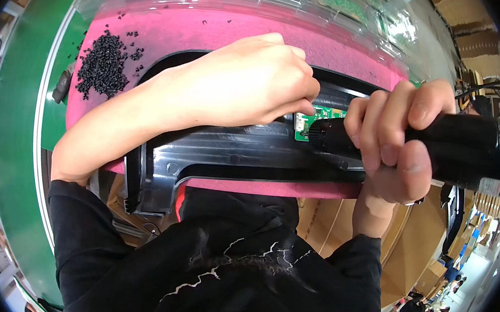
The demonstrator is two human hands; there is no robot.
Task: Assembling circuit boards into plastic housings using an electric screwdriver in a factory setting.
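Note:
My right hand [398, 130] is wrapped round a black electric screwdriver [465, 148], its nose pointing left and down at a green circuit board [303, 125]. The driver's tip hides part of the board, which sits in a long black plastic housing [232, 151]. Over the housing, just left of the board, my left hand [262, 80] is closed, fingertips bent toward the board's upper left. Whatever those fingers pinch, if anything, is hidden. The housing lies on a pink mat [172, 27].
A heap of small black screws [104, 63] lies on the mat's left side, a few scattered around it. Clear plastic trays [263, 0] with green circuit boards line the back. A small dark lump [62, 85] rests beside the mat. Cardboard boxes [415, 242] stand at the lower right.

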